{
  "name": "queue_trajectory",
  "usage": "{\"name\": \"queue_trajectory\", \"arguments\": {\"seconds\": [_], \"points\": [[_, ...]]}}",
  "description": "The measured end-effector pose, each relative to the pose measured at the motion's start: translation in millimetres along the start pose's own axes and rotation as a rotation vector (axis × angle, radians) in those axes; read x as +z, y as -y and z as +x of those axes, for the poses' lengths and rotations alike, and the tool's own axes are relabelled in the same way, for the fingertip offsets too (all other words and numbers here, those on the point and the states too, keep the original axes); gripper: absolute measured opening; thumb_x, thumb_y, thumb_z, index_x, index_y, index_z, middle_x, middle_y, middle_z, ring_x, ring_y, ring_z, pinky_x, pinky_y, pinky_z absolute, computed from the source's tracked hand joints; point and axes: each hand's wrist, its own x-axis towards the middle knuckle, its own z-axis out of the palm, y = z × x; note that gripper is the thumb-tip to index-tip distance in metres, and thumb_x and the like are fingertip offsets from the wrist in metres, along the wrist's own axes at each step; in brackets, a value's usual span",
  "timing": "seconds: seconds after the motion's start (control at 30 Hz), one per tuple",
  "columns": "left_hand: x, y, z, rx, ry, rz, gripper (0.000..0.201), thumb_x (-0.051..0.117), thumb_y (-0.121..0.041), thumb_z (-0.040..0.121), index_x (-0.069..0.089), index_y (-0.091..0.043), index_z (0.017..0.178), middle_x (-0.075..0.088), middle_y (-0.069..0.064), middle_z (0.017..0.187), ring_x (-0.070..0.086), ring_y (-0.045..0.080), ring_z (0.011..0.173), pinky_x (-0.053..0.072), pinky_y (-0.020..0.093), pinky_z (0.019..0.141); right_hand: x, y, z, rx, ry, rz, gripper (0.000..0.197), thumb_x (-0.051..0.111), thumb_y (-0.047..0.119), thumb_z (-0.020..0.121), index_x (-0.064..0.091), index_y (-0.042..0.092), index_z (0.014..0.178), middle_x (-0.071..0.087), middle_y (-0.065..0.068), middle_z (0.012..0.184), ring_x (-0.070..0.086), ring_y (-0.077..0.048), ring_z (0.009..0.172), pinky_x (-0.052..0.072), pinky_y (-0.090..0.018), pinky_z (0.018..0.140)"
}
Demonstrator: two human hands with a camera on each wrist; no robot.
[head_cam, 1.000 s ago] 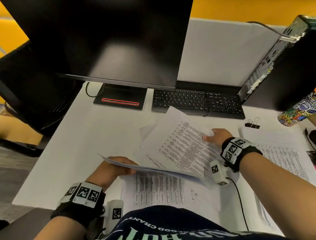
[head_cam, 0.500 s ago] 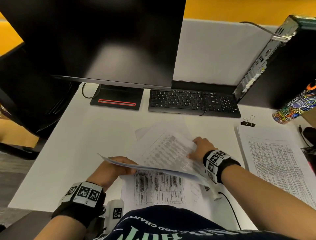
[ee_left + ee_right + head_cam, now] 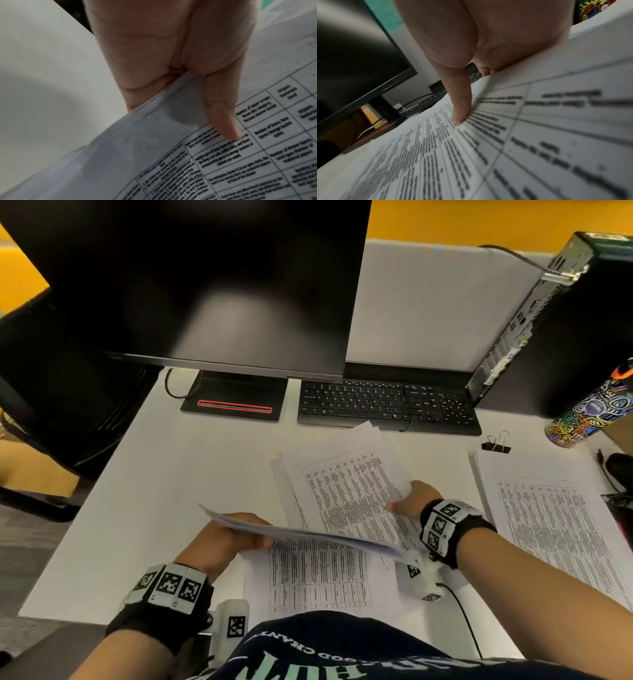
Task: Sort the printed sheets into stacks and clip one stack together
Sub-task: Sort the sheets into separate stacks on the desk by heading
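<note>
So, a bundle of printed sheets [image 3: 301,534] is gripped at its left edge by the left hand [image 3: 222,539], thumb on top and fingers tucked underneath, and it's held lifted above the white desk [image 3: 144,508] at about 6 o'clock. Under it, another printed sheet [image 3: 318,580] is laid flat at the near edge. A loose, fanned pile of sheets [image 3: 346,487] is spread at the centre, and one of its pages is pinched along the right edge by the right hand [image 3: 416,499], thumb pressed on the print and fingers hidden under the paper. Over at 3 o'clock a tidier stack [image 3: 551,518] is set down well apart from both hands. A black binder clip [image 3: 495,445] is left untouched at roughly 2 o'clock, just beyond that stack and just in front of the keyboard [image 3: 387,405]. A monitor [image 3: 205,285] is parked at 11 o'clock, and a colourful bottle [image 3: 592,416] is seen at the far right.
</note>
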Motion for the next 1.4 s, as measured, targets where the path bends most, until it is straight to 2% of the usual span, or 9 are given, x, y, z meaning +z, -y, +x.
{"name": "queue_trajectory", "arguments": {"seconds": [0.23,0.37,0.47,0.57,0.87,1.0,1.1,1.27,1.4], "points": [[5,-7,2,-0.027,0.007,-0.038,0.038,0.079,-0.029,0.044,0.075,-0.009,0.077,0.073,0.004,0.075,0.066,0.013,0.072,0.045,0.03,0.068,20,14,-17,-0.133,0.026,-0.07,0.052,0.067,0.024,0.082,0.05,0.006,0.129,0.057,-0.012,0.128,0.057,-0.026,0.111,0.046,-0.031,0.091],[8,-8,6,-0.058,-0.08,-0.187,0.08,0.092,-0.034,0.032,0.069,-0.009,0.104,0.074,0.012,0.103,0.07,0.026,0.098,0.051,0.041,0.087,11,4,-23,-0.198,0.029,0.087,0.029,0.055,0.005,0.088,0.059,0.0,0.116,0.062,-0.018,0.118,0.058,-0.029,0.106,0.045,-0.032,0.088],[11,-17,12,-0.041,-0.181,-0.323,0.049,0.082,-0.012,0.061,0.066,-0.009,0.108,0.073,0.013,0.105,0.07,0.026,0.097,0.058,0.037,0.082,-4,-12,-28,-0.181,-0.002,0.355,0.022,0.06,0.004,0.086,0.064,0.005,0.107,0.066,-0.01,0.1,0.061,-0.023,0.094,0.043,-0.028,0.081],[12,-33,19,0.003,-0.308,-0.395,0.026,0.063,-0.006,0.083,0.066,-0.014,0.108,0.074,0.005,0.102,0.072,0.015,0.086,0.058,0.028,0.07,-15,-24,-33,-0.18,0.053,0.603,0.02,0.069,0.006,0.081,0.066,0.018,0.097,0.07,-0.005,0.103,0.064,-0.025,0.103,0.045,-0.039,0.099],[37,-77,41,0.089,-0.249,-0.474,0.04,0.058,-0.007,0.088,0.056,-0.011,0.128,0.068,0.009,0.118,0.067,0.023,0.106,0.058,0.032,0.08,-12,-14,-54,-0.274,0.124,0.856,0.034,0.07,0.005,0.072,0.068,0.014,0.105,0.074,-0.007,0.103,0.067,-0.026,0.103,0.049,-0.048,0.097],[51,-83,43,0.149,-0.332,-0.286,0.035,0.062,-0.01,0.087,0.054,-0.013,0.122,0.069,0.008,0.113,0.068,0.027,0.1,0.053,0.048,0.09,-14,-8,-66,-0.305,0.027,0.831,0.03,0.06,0.021,0.087,0.061,0.021,0.117,0.069,0.0,0.114,0.063,-0.023,0.109,0.047,-0.044,0.1],[60,-91,41,0.219,-0.431,-0.197,0.034,0.063,-0.01,0.087,0.046,-0.018,0.115,0.068,0.008,0.107,0.068,0.019,0.088,0.055,0.041,0.083,-22,-2,-81,-0.289,-0.058,0.891,0.049,0.04,0.049,0.093,0.046,0.023,0.135,0.056,0.007,0.131,0.051,-0.016,0.123,0.038,-0.038,0.107],[76,-124,26,0.404,-0.493,-0.18,0.045,0.063,-0.008,0.087,0.039,-0.022,0.122,0.066,-0.01,0.099,0.067,0.006,0.091,0.054,0.036,0.089,-39,18,-102,-0.437,-0.237,0.772,0.033,0.043,0.016,0.097,0.046,0.022,0.129,0.058,0.008,0.115,0.054,-0.012,0.111,0.041,-0.027,0.094],[92,-154,6,0.672,-0.557,-0.186,0.035,0.05,-0.011,0.095,0.034,-0.026,0.122,0.059,-0.014,0.114,0.061,-0.001,0.105,0.051,0.023,0.092,-53,33,-125,-0.592,-0.462,0.9,0.024,0.039,0.009,0.098,0.048,0.028,0.11,0.055,0.017,0.097,0.051,0.014,0.084,0.038,-0.015,0.08]]}}
